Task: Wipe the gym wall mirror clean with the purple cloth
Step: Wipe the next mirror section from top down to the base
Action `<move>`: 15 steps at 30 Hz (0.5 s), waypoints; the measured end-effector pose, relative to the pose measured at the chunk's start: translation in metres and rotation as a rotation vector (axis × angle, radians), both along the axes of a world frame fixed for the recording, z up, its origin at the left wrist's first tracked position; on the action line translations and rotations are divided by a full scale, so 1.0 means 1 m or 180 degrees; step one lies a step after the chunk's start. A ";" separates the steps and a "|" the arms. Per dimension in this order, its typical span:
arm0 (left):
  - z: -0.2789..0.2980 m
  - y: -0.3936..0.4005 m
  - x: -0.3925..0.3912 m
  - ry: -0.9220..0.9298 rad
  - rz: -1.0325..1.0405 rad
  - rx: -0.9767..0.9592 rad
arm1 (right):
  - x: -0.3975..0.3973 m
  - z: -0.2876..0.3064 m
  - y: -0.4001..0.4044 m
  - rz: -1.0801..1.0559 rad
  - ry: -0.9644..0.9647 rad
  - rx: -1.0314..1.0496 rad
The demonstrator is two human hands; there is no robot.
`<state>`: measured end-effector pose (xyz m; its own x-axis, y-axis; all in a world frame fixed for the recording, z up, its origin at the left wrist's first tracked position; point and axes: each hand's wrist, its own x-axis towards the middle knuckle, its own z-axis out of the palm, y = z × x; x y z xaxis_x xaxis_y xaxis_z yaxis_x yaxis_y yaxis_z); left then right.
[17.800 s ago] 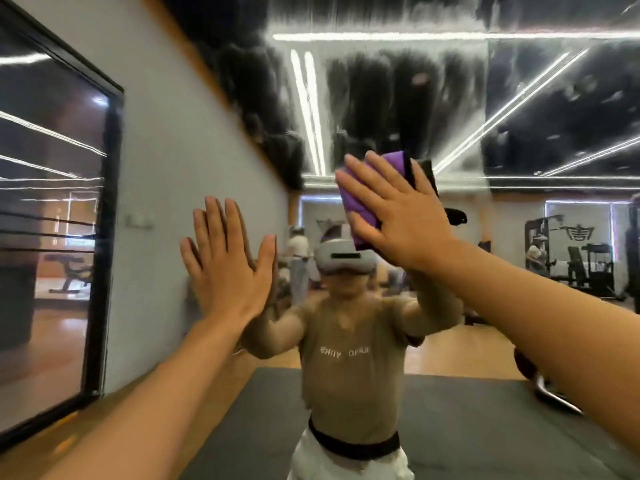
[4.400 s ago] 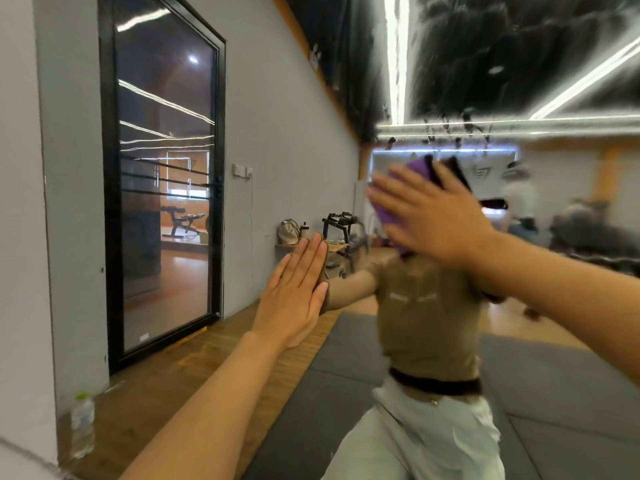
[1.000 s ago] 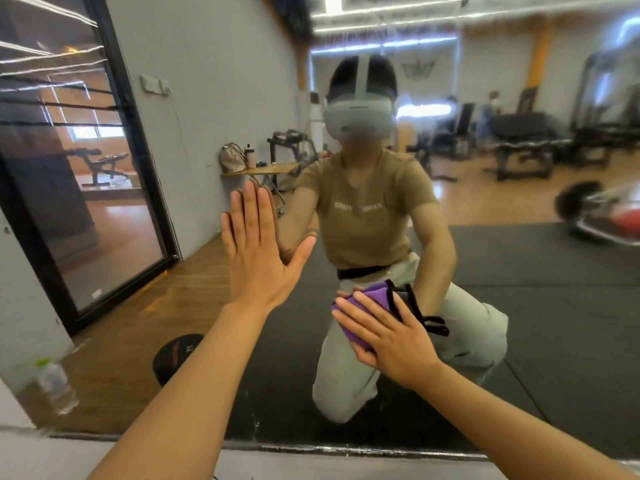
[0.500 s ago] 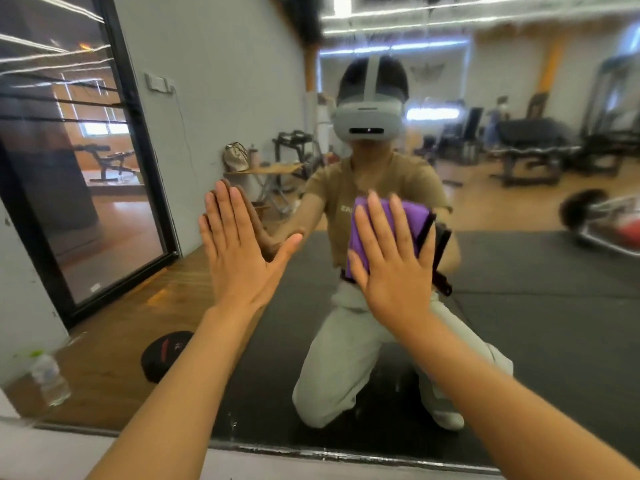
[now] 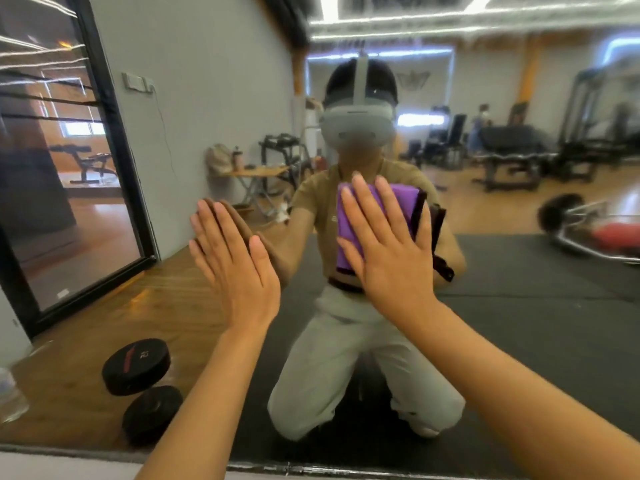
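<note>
The wall mirror (image 5: 519,306) fills the view and shows a kneeling person's reflection. My right hand (image 5: 388,251) lies flat with straight, spread fingers and presses the folded purple cloth (image 5: 398,202) with its dark edge against the glass at chest height of the reflection. The cloth shows above and between the fingers; its lower part is hidden by the palm. To the left of it, my left hand (image 5: 235,265) lies flat on the glass, fingers straight and together, holding nothing.
The mirror's bottom edge (image 5: 277,467) runs just above the floor. In the reflection: a black dumbbell (image 5: 142,386) and a plastic bottle (image 5: 8,396) at lower left, a black-framed glass door (image 5: 62,161) at left, gym machines at the back.
My right hand has carried the cloth up the glass from low by the reflection's knees to chest height. The left hand has stayed flat on the mirror. The view has shifted slightly.
</note>
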<state>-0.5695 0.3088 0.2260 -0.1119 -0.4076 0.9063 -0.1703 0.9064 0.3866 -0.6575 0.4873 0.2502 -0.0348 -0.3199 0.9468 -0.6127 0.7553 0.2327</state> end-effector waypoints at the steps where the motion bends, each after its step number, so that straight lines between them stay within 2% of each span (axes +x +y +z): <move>1: 0.000 0.001 -0.002 0.0053 0.0059 -0.0004 | -0.003 0.023 0.000 -0.0054 0.0009 -0.0174; 3: 0.000 0.002 -0.007 0.0167 0.0193 -0.0002 | -0.005 0.047 -0.002 -0.0143 0.0046 -0.0423; 5: 0.000 0.002 -0.012 0.0258 0.0272 0.0002 | -0.003 0.041 -0.006 -0.0157 0.0023 -0.0573; 7: -0.001 0.001 -0.013 0.0317 0.0294 -0.0018 | 0.002 0.006 -0.009 -0.0089 -0.0085 -0.0504; 12: -0.003 0.000 -0.011 0.0314 0.0284 -0.0069 | 0.009 -0.140 0.008 -0.0047 -0.0155 0.0523; 15: -0.002 0.000 -0.011 0.0289 0.0310 -0.0067 | 0.007 -0.159 0.016 -0.0191 -0.0176 0.0668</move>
